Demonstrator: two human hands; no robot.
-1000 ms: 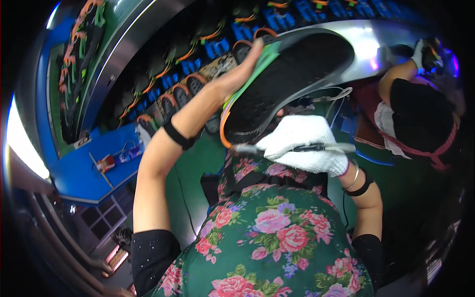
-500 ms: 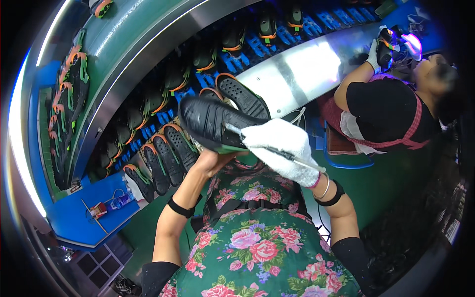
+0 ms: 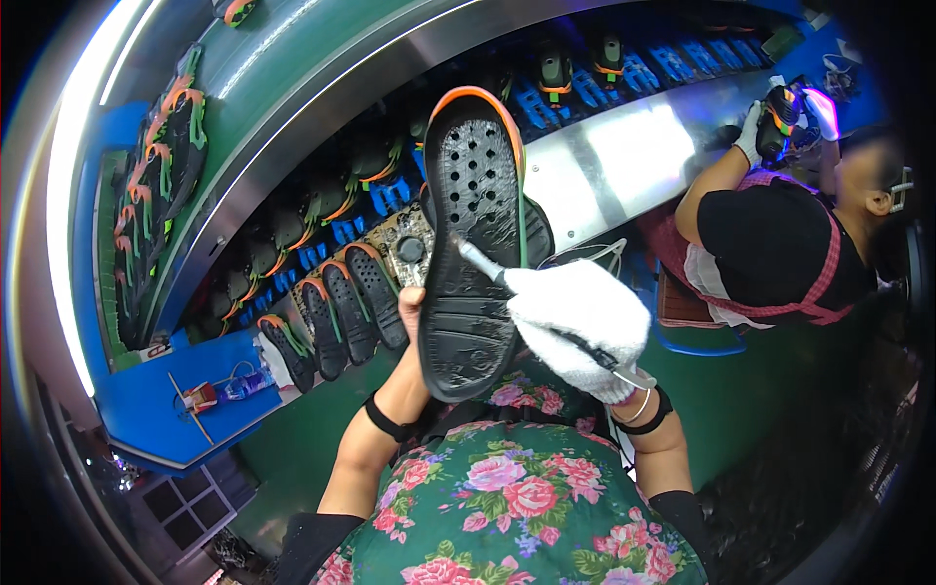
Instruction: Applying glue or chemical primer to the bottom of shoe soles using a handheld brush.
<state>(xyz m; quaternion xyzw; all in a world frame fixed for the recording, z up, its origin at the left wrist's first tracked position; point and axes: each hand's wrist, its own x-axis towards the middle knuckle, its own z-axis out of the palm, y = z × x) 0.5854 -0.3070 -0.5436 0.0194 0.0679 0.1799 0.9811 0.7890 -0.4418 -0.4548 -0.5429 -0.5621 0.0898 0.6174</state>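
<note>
My bare left hand (image 3: 413,314) grips the left edge of a black shoe sole (image 3: 476,200), the thumb on its rim and the other fingers hidden behind. The sole stands nearly upright in the picture, its inner face toward me, with rows of holes in the upper half and an orange rim round the far end. Its surface looks wet and glossy. In a white glove, my right hand (image 3: 583,322) is closed round the handle of a thin brush (image 3: 480,263). The brush tip touches the middle of the sole, just below the holes.
Several black soles with orange rims (image 3: 336,307) lean in a row at left. Behind runs a line of shoe uppers on blue holders (image 3: 639,76). A metal ledge (image 3: 585,205) lies beyond my hands. At right a co-worker (image 3: 780,244) sits holding a shoe (image 3: 777,122).
The sole has swung from lying across, tilted, to upright with its holed face toward me. My gloved hand with the brush has moved slightly right and down. The co-worker's shoe has shifted.
</note>
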